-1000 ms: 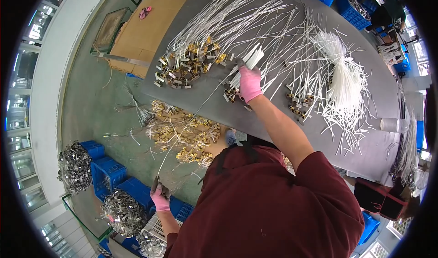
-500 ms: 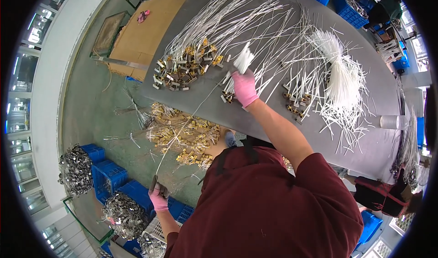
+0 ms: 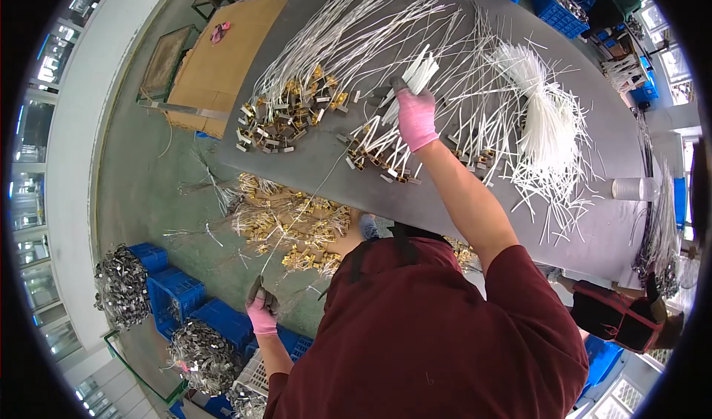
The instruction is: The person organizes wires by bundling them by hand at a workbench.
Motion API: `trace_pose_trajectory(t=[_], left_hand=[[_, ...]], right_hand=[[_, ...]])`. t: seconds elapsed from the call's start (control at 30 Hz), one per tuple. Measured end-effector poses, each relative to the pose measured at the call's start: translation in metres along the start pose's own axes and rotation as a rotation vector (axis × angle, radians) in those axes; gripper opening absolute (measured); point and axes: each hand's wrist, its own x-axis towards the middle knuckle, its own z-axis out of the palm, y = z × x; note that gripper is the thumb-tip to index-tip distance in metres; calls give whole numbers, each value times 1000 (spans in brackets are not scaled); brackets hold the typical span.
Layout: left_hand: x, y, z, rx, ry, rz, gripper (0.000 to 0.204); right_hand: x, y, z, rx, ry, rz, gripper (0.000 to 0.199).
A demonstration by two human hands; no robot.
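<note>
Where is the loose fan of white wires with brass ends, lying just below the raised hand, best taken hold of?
Grip the fan of wires around its white stems, just above the brass ends, coming down from above. The stems lie flat on the grey table and draw together there, while the brass tips splay apart. The right hand already holds a similar bundle.

I see a dark maroon short-sleeved shirt filling the lower middle of the frame, with black straps crossing its upper edge. Both hands wear pink gloves with dark grey fingertips: the left hand at lower left, the right hand at upper centre. The forearms are bare.
</note>
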Motion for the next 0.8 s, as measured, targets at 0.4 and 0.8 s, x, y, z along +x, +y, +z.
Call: trace_pose_trajectory(t=[0.4,0.8], left_hand=[[6,-7,10,-156,-140,-84,44],[30,-17,116,-489,-464,-245,44]], right_hand=[[33,38,-23,-292,-26,-181,31],[14,11,-22,-201,-25,72,41]])
